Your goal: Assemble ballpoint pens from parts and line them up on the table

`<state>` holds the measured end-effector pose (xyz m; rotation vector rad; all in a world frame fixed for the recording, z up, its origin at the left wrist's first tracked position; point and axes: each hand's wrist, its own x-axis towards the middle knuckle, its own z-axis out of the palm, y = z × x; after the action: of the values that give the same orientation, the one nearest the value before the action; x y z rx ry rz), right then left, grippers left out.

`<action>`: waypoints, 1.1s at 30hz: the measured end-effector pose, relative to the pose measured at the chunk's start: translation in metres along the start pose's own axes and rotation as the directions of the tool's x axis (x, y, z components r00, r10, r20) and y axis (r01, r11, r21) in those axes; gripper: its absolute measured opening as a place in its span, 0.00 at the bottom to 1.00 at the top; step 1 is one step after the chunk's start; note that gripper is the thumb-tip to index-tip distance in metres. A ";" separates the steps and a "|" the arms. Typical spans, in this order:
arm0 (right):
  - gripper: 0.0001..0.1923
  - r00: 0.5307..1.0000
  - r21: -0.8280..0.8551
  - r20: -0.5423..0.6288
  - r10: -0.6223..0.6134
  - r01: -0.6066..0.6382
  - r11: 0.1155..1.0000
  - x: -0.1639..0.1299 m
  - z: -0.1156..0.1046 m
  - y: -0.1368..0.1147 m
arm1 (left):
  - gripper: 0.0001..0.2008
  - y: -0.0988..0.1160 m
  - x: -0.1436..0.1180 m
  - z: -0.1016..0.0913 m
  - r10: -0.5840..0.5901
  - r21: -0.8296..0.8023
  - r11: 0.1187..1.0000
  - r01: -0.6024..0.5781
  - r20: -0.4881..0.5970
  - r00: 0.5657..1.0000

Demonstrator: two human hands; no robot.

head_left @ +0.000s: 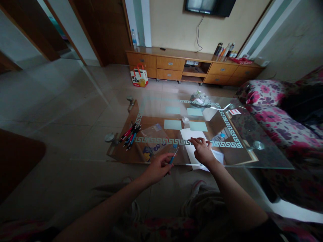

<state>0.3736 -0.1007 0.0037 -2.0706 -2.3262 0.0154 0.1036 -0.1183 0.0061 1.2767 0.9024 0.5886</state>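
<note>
Near the bottom middle of the frame, the left hand pinched a thin blue pen between thumb and fingers. It was a slim stick, blue along its body and paler at the far end. Its long side ran slanted, with the top end pointing up and to the right, over the front edge of the glass coffee table. The lower end of the pen was hidden inside the fingers.

Just to the right, the right hand lay with fingers spread flat on a white sheet of paper and held nothing. Part of that paper was covered by the hand.

Left of the hands, a bunch of pens lay on the table, near a clear plastic bag. The room was dim, so the print on the bag was hard to make out.
</note>
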 end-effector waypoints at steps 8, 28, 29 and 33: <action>0.36 1.000 -0.021 0.003 -0.007 0.007 1.000 0.001 -0.002 0.001 | 0.23 0.003 -0.001 0.001 -0.003 -0.010 1.000 0.003 -0.004 1.000; 0.34 1.000 -0.090 0.024 0.013 -0.011 0.996 0.000 -0.006 0.000 | 0.23 0.005 -0.002 0.001 -0.004 -0.008 1.000 0.004 -0.004 1.000; 0.34 1.000 -0.091 0.023 0.015 -0.013 0.996 0.000 -0.006 0.000 | 0.23 0.005 -0.002 0.001 -0.004 -0.006 1.000 0.004 -0.004 1.000; 0.35 1.000 -0.095 0.026 0.017 -0.014 0.995 0.000 -0.005 0.000 | 0.22 0.006 -0.002 0.000 -0.015 0.000 1.000 0.015 -0.005 1.000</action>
<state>0.3735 -0.1005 0.0089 -2.1443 -2.3715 -0.0691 0.1033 -0.1190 0.0120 1.2674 0.9157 0.5804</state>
